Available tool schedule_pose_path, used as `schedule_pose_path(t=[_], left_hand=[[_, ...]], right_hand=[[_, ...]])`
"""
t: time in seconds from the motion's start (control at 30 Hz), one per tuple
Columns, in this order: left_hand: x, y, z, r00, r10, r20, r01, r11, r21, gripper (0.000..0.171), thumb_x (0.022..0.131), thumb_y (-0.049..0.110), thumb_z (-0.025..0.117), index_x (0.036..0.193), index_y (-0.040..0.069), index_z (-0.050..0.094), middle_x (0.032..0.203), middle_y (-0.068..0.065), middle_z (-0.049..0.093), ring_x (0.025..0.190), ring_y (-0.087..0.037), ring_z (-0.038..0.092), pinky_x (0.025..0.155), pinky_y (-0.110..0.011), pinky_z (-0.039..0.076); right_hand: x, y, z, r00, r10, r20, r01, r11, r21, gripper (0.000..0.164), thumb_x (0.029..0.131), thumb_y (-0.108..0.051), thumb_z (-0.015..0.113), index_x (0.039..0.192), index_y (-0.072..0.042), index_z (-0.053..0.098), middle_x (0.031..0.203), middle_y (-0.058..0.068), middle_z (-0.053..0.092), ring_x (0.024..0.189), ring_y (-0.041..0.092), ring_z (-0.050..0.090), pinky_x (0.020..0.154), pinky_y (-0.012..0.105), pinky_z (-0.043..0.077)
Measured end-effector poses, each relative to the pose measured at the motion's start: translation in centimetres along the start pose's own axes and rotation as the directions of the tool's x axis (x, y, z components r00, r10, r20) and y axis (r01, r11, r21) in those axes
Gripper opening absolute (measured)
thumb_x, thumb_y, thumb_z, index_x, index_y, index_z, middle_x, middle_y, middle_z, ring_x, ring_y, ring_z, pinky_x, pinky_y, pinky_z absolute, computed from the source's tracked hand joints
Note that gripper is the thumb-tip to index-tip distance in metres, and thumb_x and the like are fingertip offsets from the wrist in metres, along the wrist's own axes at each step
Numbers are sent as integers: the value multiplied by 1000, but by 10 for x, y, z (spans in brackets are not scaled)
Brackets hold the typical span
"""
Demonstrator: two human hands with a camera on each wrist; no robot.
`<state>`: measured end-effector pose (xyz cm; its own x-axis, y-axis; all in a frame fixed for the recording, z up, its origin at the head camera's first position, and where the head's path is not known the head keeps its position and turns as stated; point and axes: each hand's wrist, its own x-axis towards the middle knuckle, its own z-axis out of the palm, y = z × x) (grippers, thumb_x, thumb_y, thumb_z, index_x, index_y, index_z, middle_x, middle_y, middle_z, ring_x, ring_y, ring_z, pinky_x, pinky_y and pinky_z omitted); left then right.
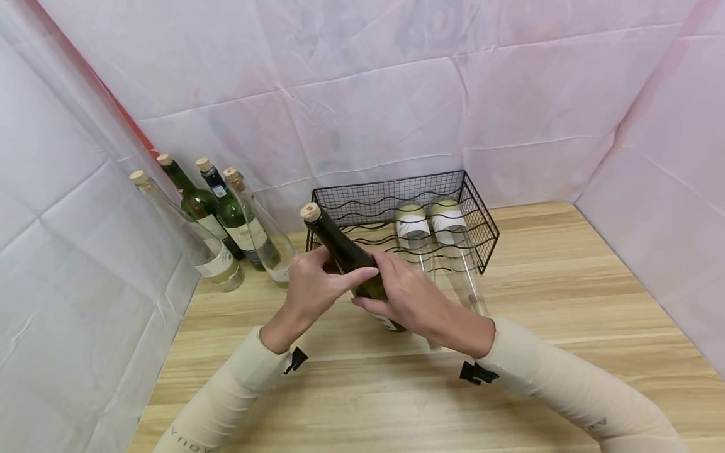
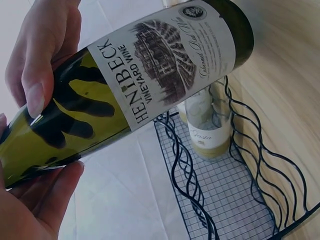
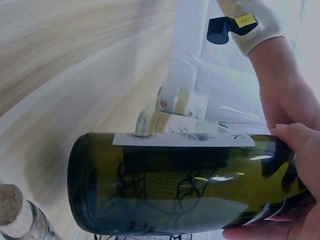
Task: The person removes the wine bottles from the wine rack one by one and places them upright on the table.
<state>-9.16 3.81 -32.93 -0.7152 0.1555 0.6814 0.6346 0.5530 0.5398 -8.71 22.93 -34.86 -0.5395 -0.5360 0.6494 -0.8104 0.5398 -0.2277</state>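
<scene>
Over the pale wood-grain tabletop (image 1: 362,409), on the person's side of the black wire rack (image 1: 362,196), a dark green glass wine bottle (image 1: 347,251) is held at a slant, its tan cork (image 1: 310,212) up & a bit L. Both hands grip it: L hand (image 1: 320,283) curls round it w/ thumb across the glass, R hand (image 1: 404,292) wraps the opp. side, fingers & thumb closed on the body below the neck. L wrist view shows its white paper label (image 2: 165,57) w/ a dark vineyard drawing, reading HENIBECK VINEYARD WINE.

Inside the rack's R half, 2 clear glass bottles w/ white labels (image 1: 412,224) lie side by side on wavy bars, bases toward the back wall, necks toward the person.

Near the L wall stand 4 corked bottles, close tog.: 2 clear glass ones (image 1: 218,258) at the outer ends & 2 green glass ones (image 1: 195,200) btwn. Creased white-pink sheeting (image 1: 362,107) hangs behind. Both sleeves, cream fabric (image 1: 572,384), have a small black clip-like piece (image 1: 478,372) at the cuff.
</scene>
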Motion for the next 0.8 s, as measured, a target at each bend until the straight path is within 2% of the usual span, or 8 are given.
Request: schedule_pose_path(t=[0.23, 0.37, 0.57, 0.8], left_hand=[[3, 0, 1, 996, 42, 80, -31, 989, -144, 31, 74, 39, 80, 89, 16, 65, 75, 4, 68, 70, -2, 63, 60, -23, 55], [5, -1, 2, 990, 102, 102, -78, 973, -219, 32, 74, 27, 82, 96, 11, 65, 82, -3, 70, 76, -9, 65, 65, -28, 57], [7, 0, 2, 978, 176, 112, -140, 953, -269, 41, 72, 19, 83, 106, 6, 63, 88, -8, 70, 80, -13, 65, 65, -31, 58], [7, 1, 4, 971, 198, 135, -151, 942, -298, 44, 76, 21, 79, 116, 12, 61, 94, -3, 70, 85, -11, 65, 68, -30, 58]], right_hand=[[-2, 2, -10, 1000, 8, 15, -8, 1000, 18, 66, 83, -48, 67, 125, 0, 47, 103, 9, 60, 83, 16, 56, 65, 31, 56], [-3, 3, -16, 998, 54, 26, -56, 997, 44, 65, 82, -49, 68, 124, -3, 47, 101, 7, 60, 75, 14, 56, 58, 30, 55], [-5, 4, -28, 992, 108, 71, -112, 992, 52, 67, 81, -49, 68, 126, -6, 45, 99, 6, 60, 69, 15, 56, 54, 29, 52], [-8, 2, -39, 981, 158, 110, -164, 985, 55, 70, 81, -52, 68, 129, -6, 43, 91, 2, 58, 64, 12, 54, 50, 23, 49]])
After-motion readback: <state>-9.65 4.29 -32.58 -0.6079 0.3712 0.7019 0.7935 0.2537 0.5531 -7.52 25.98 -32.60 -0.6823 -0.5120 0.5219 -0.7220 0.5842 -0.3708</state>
